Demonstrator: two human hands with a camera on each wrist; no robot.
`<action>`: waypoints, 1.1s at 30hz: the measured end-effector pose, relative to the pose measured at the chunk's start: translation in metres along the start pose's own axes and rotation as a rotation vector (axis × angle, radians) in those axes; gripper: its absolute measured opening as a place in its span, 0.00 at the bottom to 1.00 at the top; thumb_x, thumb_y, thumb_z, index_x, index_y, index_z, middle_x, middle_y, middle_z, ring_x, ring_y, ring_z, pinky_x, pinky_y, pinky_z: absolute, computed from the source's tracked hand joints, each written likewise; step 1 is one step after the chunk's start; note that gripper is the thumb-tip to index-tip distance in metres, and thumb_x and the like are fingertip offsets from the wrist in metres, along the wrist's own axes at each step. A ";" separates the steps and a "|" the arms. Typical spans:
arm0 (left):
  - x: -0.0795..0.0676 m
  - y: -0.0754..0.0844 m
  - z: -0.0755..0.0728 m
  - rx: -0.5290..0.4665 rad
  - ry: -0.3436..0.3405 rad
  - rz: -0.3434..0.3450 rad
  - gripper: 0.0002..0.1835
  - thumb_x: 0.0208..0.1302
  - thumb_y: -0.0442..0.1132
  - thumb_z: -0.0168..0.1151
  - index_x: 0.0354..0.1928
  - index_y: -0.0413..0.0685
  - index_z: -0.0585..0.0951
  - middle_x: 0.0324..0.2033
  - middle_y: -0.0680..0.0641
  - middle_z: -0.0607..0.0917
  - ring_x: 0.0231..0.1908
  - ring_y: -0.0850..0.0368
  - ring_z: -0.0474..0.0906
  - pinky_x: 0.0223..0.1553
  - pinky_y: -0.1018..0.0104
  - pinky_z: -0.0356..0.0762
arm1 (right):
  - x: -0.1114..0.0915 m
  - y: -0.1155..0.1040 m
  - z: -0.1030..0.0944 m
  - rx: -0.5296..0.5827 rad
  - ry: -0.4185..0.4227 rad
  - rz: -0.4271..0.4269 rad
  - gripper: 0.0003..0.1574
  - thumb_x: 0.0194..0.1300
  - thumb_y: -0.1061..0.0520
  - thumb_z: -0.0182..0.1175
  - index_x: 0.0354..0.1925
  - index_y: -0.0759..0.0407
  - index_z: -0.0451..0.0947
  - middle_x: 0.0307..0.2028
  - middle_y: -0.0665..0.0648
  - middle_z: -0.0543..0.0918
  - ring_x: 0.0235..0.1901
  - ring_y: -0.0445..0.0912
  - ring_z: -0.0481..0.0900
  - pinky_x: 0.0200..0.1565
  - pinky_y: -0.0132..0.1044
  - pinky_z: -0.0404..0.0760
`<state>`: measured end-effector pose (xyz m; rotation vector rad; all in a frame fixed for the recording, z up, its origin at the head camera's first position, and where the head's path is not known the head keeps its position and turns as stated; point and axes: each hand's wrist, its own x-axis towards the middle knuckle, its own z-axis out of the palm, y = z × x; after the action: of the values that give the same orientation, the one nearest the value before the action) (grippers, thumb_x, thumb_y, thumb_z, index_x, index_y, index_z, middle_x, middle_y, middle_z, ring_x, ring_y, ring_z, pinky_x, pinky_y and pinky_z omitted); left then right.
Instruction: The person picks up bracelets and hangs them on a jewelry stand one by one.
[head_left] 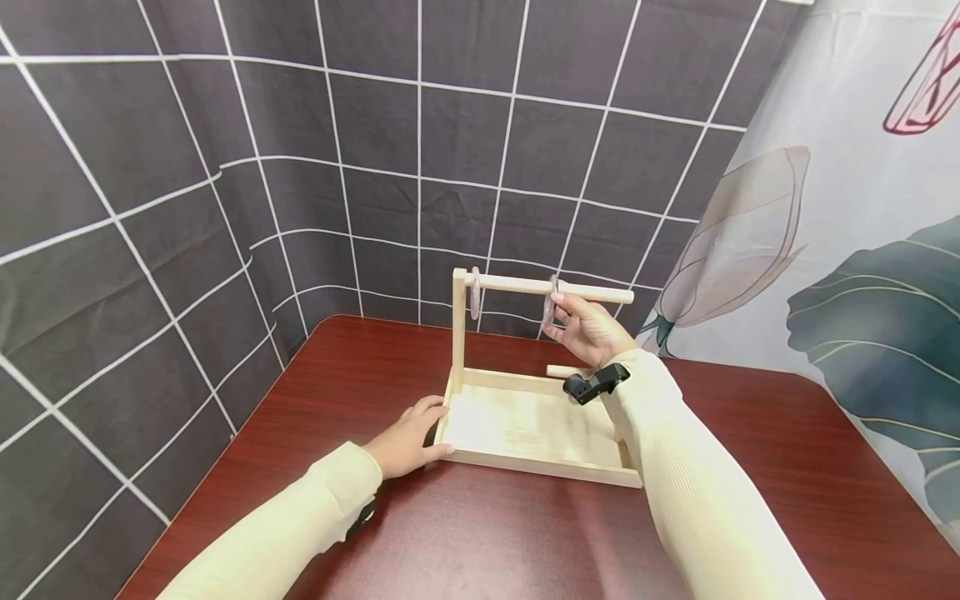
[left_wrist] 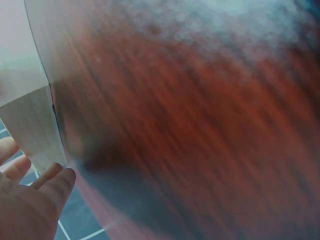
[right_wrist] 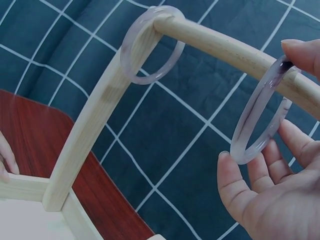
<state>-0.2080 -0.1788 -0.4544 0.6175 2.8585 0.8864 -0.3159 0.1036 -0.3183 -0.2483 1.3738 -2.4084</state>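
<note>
A wooden rack has a shallow tray (head_left: pixel 525 468), an upright post (head_left: pixel 459 333) and a horizontal rod (head_left: pixel 600 293) at its top. My right hand (head_left: pixel 588 332) pinches a translucent pale purple bangle (right_wrist: pixel 260 107) between thumb and fingers, and the rod passes through that bangle. A second, similar bangle (right_wrist: pixel 131 45) hangs on the rod beside the post, apart from my hand. At the tray's left end, my left hand (head_left: pixel 408 437) rests against the side wall and front corner with fingers spread. The left wrist view shows only part of this hand, by the pale wooden wall (left_wrist: pixel 32 120).
A shorter wooden rod (head_left: pixel 566 372) sticks out behind my right wrist, its other end hidden. The rack stands on a reddish-brown table (head_left: pixel 360 367). Behind it hangs dark grid-patterned cloth (head_left: pixel 375 200), with a leaf-printed curtain (head_left: pixel 847 333) at the right.
</note>
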 end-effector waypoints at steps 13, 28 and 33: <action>0.000 -0.002 0.000 0.001 0.005 0.006 0.35 0.63 0.47 0.64 0.66 0.35 0.67 0.67 0.39 0.63 0.65 0.40 0.62 0.63 0.47 0.64 | -0.001 0.000 0.001 0.011 -0.008 -0.001 0.15 0.67 0.64 0.53 0.32 0.48 0.83 0.32 0.44 0.79 0.47 0.39 0.68 0.68 0.52 0.48; 0.003 0.001 -0.002 -0.034 -0.004 -0.009 0.37 0.62 0.48 0.66 0.68 0.38 0.66 0.66 0.40 0.64 0.65 0.39 0.61 0.64 0.46 0.63 | -0.021 -0.013 -0.002 -0.103 0.095 0.038 0.05 0.73 0.60 0.40 0.43 0.54 0.64 0.73 0.59 0.42 0.73 0.49 0.39 0.72 0.49 0.44; -0.001 -0.001 -0.008 -0.049 0.018 -0.029 0.41 0.62 0.49 0.65 0.72 0.43 0.60 0.67 0.41 0.63 0.66 0.40 0.61 0.64 0.45 0.62 | -0.037 -0.020 0.002 -0.186 0.180 0.082 0.13 0.75 0.60 0.37 0.56 0.53 0.57 0.75 0.59 0.33 0.75 0.50 0.35 0.72 0.46 0.47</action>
<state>-0.2085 -0.1841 -0.4481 0.5640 2.8446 0.9591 -0.2850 0.1256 -0.2995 -0.0213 1.6565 -2.2838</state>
